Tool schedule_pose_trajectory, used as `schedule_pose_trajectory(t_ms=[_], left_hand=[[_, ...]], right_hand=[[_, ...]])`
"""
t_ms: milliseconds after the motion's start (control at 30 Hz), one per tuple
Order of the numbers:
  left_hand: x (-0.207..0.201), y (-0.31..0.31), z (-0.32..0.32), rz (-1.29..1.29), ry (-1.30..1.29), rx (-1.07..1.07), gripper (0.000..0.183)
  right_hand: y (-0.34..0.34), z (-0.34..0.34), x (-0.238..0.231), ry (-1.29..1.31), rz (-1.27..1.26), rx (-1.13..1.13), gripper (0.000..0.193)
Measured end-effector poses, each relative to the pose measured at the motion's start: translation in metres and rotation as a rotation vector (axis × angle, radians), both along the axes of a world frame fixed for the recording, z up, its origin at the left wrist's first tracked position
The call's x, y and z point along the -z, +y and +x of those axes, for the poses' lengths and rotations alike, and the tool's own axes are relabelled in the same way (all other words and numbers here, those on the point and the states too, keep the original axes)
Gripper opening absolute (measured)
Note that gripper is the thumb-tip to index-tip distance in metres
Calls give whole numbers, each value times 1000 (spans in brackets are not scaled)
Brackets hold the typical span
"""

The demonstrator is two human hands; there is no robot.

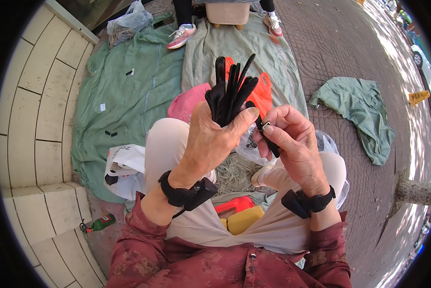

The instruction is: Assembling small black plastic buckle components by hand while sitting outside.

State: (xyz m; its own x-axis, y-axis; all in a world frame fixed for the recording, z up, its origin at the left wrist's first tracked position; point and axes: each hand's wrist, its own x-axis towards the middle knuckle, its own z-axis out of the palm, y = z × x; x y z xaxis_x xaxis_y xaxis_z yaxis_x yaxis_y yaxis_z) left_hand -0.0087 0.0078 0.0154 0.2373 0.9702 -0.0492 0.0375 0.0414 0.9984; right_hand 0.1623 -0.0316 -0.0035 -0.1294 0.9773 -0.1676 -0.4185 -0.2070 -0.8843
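Note:
My left hand (pixel 203 144) is closed around a bundle of black straps (pixel 232 93), whose loose ends fan upward. A separate short black strap (pixel 273 146) with a small silver buckle (pixel 266 125) is pinched between the thumb and fingers of my right hand (pixel 297 144). Its upper end lies right beside my left thumb; whether that thumb presses on it I cannot tell. Behind the bundle are a red plastic bag (pixel 261 93) and a pink patterned cloth (pixel 186 103). Below my hands, a heap of greyish loose strands (pixel 234 174) lies between my legs.
Green cloth sheets (pixel 124 96) cover the ground ahead, with small black pieces (pixel 111 133) on them. Another person's shoe (pixel 182 37) stands near a stool (pixel 227 13). A white bag (pixel 124 165) and a green bottle (pixel 102 222) are at left, by the tiled wall (pixel 38 115).

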Motion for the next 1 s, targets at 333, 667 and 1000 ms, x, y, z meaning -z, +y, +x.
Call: schedule_pose_trajectory(t_ms=[333, 667, 1000], left_hand=[[0, -3, 3, 173, 88, 25, 13], [2, -5, 8, 141, 30, 32, 8], [8, -6, 9, 161, 41, 11, 12]], right_hand=[[1, -1, -1, 5, -30, 43, 6], [2, -2, -1, -43, -38, 119, 9], [2, -5, 0, -4, -38, 149, 9]])
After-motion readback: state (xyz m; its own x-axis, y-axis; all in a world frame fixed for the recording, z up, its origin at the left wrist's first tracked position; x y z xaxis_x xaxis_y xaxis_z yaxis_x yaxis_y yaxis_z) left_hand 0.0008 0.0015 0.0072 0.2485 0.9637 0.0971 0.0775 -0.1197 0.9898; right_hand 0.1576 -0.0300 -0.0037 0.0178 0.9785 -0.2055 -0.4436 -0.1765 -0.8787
